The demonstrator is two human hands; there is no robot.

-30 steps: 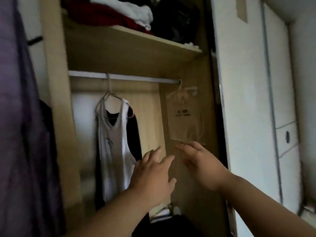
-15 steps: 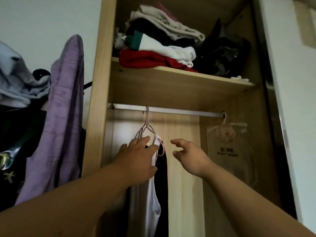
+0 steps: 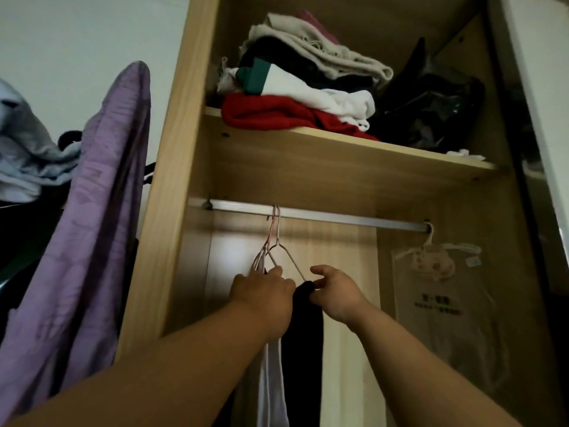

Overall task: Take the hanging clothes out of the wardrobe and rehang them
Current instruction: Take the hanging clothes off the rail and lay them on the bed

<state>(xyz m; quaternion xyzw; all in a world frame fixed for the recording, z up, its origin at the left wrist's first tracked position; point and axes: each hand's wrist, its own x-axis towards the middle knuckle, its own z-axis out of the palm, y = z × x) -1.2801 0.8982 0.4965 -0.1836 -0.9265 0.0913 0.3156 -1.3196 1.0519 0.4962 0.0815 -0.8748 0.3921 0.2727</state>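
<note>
Inside the open wooden wardrobe a metal rail (image 3: 338,216) carries two wire hangers (image 3: 275,238) hooked side by side. A white top (image 3: 272,380) and a black garment (image 3: 306,334) hang from them. My left hand (image 3: 264,295) grips the hangers' left shoulders and the cloth just below the hooks. My right hand (image 3: 334,291) pinches the black garment's shoulder at the right end of a hanger. The upper parts of both garments are hidden behind my hands.
A clear plastic bag (image 3: 440,297) on its own hanger hangs at the rail's right end. The shelf (image 3: 308,140) above holds folded clothes (image 3: 295,87) and a dark bag (image 3: 431,103). A purple garment (image 3: 92,211) and grey clothes (image 3: 24,155) hang left of the wardrobe.
My view tilted up toward the rail. Both hands rose from waist height to the hangers; the left took hold first, then the right closed onto the black garment's shoulder.
</note>
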